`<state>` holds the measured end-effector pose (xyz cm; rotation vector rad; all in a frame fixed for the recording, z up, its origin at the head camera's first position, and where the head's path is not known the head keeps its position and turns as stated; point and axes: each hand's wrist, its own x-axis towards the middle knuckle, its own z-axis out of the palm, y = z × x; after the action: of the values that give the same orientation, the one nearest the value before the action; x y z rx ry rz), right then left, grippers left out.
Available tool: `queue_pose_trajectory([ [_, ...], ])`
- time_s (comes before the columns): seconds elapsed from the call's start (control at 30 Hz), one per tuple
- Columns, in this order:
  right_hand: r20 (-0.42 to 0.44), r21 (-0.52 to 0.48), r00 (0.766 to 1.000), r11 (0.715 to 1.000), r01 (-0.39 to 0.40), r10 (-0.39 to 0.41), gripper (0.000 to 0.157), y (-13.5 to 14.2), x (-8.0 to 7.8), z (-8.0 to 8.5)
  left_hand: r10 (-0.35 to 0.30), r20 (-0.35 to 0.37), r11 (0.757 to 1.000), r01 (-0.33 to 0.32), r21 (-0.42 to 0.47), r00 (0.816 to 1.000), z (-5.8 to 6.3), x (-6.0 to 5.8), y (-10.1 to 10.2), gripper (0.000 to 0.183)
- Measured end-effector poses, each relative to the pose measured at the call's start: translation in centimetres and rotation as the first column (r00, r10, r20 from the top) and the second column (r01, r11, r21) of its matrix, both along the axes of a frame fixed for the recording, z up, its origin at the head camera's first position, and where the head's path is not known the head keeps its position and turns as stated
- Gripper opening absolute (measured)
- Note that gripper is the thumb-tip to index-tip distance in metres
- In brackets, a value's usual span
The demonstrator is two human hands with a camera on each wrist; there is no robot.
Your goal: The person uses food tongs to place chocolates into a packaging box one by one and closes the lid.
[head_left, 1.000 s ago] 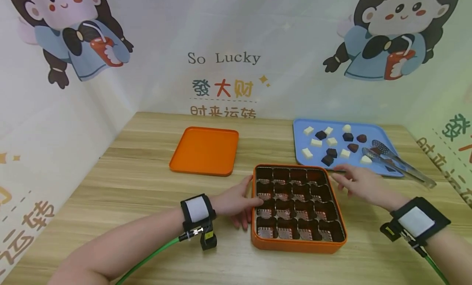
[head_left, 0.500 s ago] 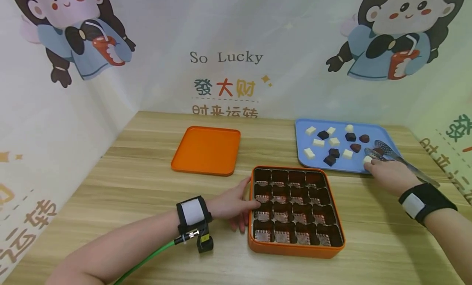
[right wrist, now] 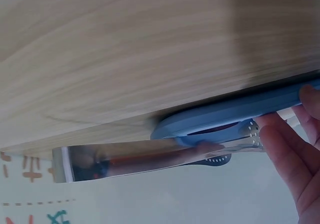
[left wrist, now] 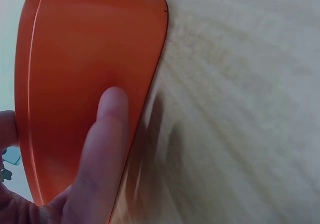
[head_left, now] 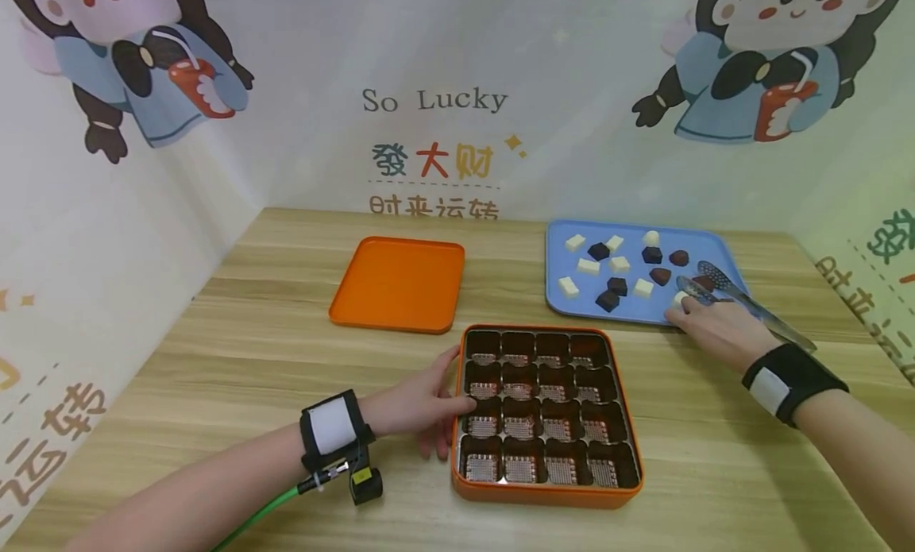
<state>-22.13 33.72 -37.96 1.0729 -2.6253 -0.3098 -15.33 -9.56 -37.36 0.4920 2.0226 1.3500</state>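
My left hand (head_left: 425,409) holds the left side of an orange square box (head_left: 546,495). Its thumb lies over the rim, and a straight finger (left wrist: 107,129) rests along the outer wall in the left wrist view. Inside the box is a dark plastic insert (head_left: 522,401) with rows of bare compartments. My right hand (head_left: 722,330) pinches the front rim of a blue tray (head_left: 672,314), fingers over the edge and thumb (right wrist: 311,98) against the outside. White and dark chocolates (head_left: 588,266) lie scattered on the tray; one white piece sits by my right fingertips.
Metal tongs (head_left: 761,304) lie across the tray's right side, their handle end jutting past its edge. An orange square lid (head_left: 398,283) lies on the wooden table (head_left: 286,314), left of the tray. A printed curtain (head_left: 557,99) hangs behind the table.
My right hand went from beside the box to the tray's front rim. Lately the tray, with chocolates and tongs, and the box have both shifted left relative to the lid.
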Motion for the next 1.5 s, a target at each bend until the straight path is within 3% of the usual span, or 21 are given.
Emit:
queue_pose_trajectory([
  [0.3,0.022,0.041,0.999,0.998,-0.047,0.046,0.021,-4.0,-0.6,0.6,0.018,-0.005,1.000,-0.018,-0.020,1.000,0.2,0.8,-1.8,0.083],
  [0.67,-0.021,0.036,0.996,0.996,-0.087,0.088,0.018,-7.4,-0.6,0.5,0.034,-0.025,0.998,-0.035,-0.046,0.999,-0.2,1.1,-2.8,0.084],
  [1.5,-0.068,0.018,0.982,0.985,-0.174,0.175,0.016,-10.2,-0.6,-0.1,0.027,-0.027,0.999,-0.028,-0.038,0.999,0.3,1.3,-2.3,0.082],
])
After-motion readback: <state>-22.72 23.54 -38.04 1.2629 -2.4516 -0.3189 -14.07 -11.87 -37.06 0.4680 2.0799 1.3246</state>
